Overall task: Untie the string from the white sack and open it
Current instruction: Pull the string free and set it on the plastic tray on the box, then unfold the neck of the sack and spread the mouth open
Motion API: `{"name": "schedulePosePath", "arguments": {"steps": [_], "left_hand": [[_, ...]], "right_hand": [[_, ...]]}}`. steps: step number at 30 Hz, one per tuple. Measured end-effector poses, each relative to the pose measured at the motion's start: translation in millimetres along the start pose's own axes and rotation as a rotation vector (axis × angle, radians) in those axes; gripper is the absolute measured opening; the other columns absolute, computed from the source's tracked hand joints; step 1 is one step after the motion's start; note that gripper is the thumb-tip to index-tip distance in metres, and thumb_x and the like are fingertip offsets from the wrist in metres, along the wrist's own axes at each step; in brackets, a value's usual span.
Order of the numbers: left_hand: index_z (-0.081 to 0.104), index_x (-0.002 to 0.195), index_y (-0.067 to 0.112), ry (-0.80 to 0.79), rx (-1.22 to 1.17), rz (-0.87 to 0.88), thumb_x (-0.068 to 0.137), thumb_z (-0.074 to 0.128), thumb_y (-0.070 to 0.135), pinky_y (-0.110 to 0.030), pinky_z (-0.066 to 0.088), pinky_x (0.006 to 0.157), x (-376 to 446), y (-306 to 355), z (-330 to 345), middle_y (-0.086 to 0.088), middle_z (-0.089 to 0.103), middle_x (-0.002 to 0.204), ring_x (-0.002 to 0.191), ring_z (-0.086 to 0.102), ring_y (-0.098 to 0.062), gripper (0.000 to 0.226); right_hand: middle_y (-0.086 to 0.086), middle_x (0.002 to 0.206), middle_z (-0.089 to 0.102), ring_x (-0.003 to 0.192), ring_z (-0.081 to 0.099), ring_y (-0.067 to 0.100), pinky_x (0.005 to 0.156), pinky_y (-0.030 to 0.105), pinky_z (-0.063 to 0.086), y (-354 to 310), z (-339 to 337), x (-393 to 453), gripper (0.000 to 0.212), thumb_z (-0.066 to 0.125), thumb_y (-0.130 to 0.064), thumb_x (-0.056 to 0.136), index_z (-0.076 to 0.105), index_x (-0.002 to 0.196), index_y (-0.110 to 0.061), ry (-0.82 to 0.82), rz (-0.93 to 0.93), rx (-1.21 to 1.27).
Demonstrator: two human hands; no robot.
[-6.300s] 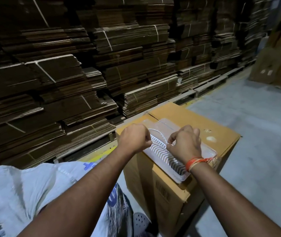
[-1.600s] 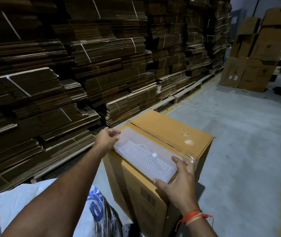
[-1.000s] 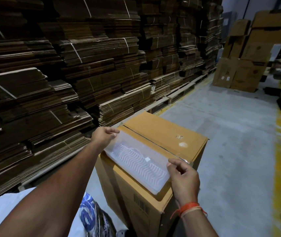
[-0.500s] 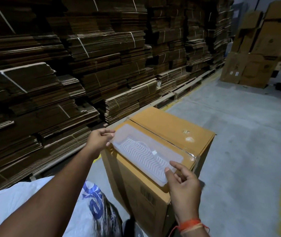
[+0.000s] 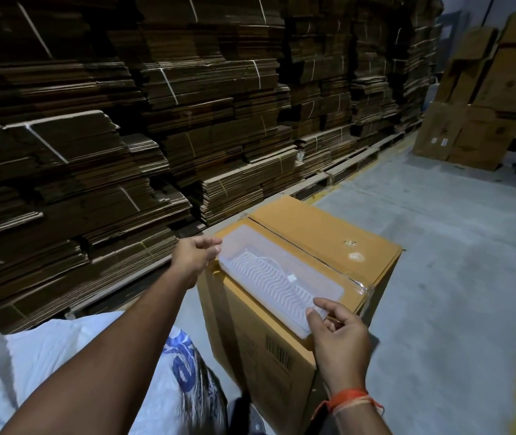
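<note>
grey concrete floor (image 5: 438, 277) underfoot, with flattened cardboard stacks (image 5: 156, 120) walling the far left. nearest, at the lower left, the white sack (image 5: 62, 365) with blue print lies under the left forearm, neither hand on it; no string on it can be made out from here. just beyond stands the cardboard box (image 5: 266, 356), and across its top lies a clear plastic tray (image 5: 275, 281) with a wavy ribbed centre.

compared with half a second back, the tray sits the same way on the box, but the fingers have slackened. right hand (image 5: 338, 337), orange thread band (image 5: 349, 400) at the wrist, is at the tray's near right end, thumb and fingers parted and loosely curled, thumb tip touching or just beside the rim, nothing clamped. before, its fingers fanned wider over that corner. left hand (image 5: 195, 257) reaches out on a straight arm to the tray's far left end, fingers half curled and parted, tips just beside the rim, gripping nothing, much as it was then.

far right, upright brown cartons (image 5: 486, 105) stand against the wall.
</note>
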State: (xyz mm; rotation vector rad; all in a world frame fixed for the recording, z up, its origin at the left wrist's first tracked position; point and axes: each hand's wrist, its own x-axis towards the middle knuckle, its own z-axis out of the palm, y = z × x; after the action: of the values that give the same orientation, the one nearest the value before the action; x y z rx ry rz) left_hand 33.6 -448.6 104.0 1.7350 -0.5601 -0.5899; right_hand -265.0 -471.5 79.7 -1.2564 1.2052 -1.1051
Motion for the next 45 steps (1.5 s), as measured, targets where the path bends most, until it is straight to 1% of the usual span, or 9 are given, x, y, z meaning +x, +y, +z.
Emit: {"name": "schedulePosePath", "arguments": {"steps": [7, 14, 17, 19, 21, 24, 32, 41, 45], "left_hand": [[0.080, 0.106, 0.019, 0.004, 0.033, 0.005, 0.094, 0.072, 0.007, -0.043, 0.061, 0.095, 1, -8, -3, -0.007, 0.075, 0.115, 0.112, 0.070, -0.026, 0.019], [0.081, 0.103, 0.019, 0.106, 0.015, 0.059, 0.091, 0.076, 0.013, -0.033, 0.051, 0.078, -58, -9, -37, -0.015, 0.080, 0.109, 0.085, 0.068, -0.017, 0.013], [0.081, 0.100, 0.023, 0.109, 0.074, 0.103, 0.093, 0.075, 0.014, -0.028, 0.050, 0.074, -112, -19, -69, 0.000, 0.081, 0.101, 0.084, 0.071, -0.007, 0.013], [0.081, 0.100, 0.025, 0.147, 0.112, 0.106, 0.092, 0.076, 0.016, -0.025, 0.051, 0.072, -146, -35, -94, 0.006, 0.080, 0.098, 0.076, 0.069, 0.003, 0.013], [0.081, 0.100, 0.024, 0.206, 0.139, 0.091, 0.091, 0.077, 0.017, -0.024, 0.051, 0.070, -180, -51, -120, 0.007, 0.081, 0.098, 0.071, 0.069, 0.002, 0.012], [0.081, 0.098, 0.025, 0.311, 0.151, 0.047, 0.091, 0.077, 0.018, -0.018, 0.048, 0.063, -227, -70, -153, 0.011, 0.080, 0.093, 0.071, 0.072, -0.001, 0.010], [0.082, 0.094, 0.030, 0.538, 0.124, -0.053, 0.090, 0.078, 0.023, -0.032, 0.057, 0.081, -310, -106, -226, 0.014, 0.081, 0.095, 0.082, 0.076, -0.005, 0.008], [0.081, 0.102, 0.029, 0.670, 0.052, -0.124, 0.091, 0.079, 0.021, -0.030, 0.063, 0.083, -328, -169, -272, 0.014, 0.080, 0.112, 0.095, 0.079, -0.008, 0.014], [0.076, 0.107, 0.028, 0.740, -0.035, -0.105, 0.094, 0.074, 0.010, -0.016, 0.059, 0.067, -307, -181, -291, 0.014, 0.078, 0.103, 0.094, 0.076, -0.013, 0.023]], "right_hand": [[0.017, 0.109, 0.067, 0.070, 0.064, 0.013, 0.051, 0.010, 0.052, -4, 0, -3, 0.016, 0.081, -0.015, 0.087, 0.077, 0.096, -0.027, -0.026, -0.024, -0.041], [0.010, 0.129, 0.051, 0.099, 0.064, 0.029, 0.065, 0.007, 0.037, -16, -21, -30, 0.020, 0.078, -0.018, 0.089, 0.076, 0.108, -0.023, 0.086, -0.135, -0.087], [0.011, 0.124, 0.052, 0.096, 0.062, 0.030, 0.080, 0.022, 0.056, -12, -20, -56, 0.027, 0.081, -0.009, 0.083, 0.077, 0.106, -0.023, 0.130, -0.229, -0.103], [0.016, 0.119, 0.053, 0.092, 0.059, 0.027, 0.086, 0.005, 0.049, -6, -9, -77, 0.027, 0.081, 0.000, 0.080, 0.078, 0.102, -0.015, 0.122, -0.291, -0.075], [0.019, 0.115, 0.053, 0.093, 0.053, 0.015, 0.081, -0.007, 0.039, -2, 8, -103, 0.028, 0.080, 0.010, 0.076, 0.078, 0.097, -0.009, 0.033, -0.346, -0.062], [0.012, 0.107, 0.053, 0.084, 0.046, 0.002, 0.080, 0.005, 0.038, 7, 38, -140, 0.031, 0.082, 0.011, 0.072, 0.079, 0.093, -0.013, -0.184, -0.388, -0.094], [-0.005, 0.100, 0.059, 0.078, 0.063, 0.012, 0.071, 0.017, 0.045, 32, 111, -221, 0.037, 0.079, -0.005, 0.081, 0.070, 0.086, -0.041, -0.723, -0.416, -0.163], [-0.006, 0.093, 0.074, 0.084, 0.067, 0.007, 0.083, 0.033, 0.058, 66, 155, -269, 0.024, 0.076, -0.009, 0.086, 0.075, 0.082, -0.033, -0.968, -0.261, -0.224], [-0.008, 0.086, 0.077, 0.084, 0.070, 0.005, 0.086, 0.040, 0.060, 63, 198, -266, 0.019, 0.074, -0.012, 0.088, 0.077, 0.084, -0.031, -1.004, -0.245, -0.237]]}}
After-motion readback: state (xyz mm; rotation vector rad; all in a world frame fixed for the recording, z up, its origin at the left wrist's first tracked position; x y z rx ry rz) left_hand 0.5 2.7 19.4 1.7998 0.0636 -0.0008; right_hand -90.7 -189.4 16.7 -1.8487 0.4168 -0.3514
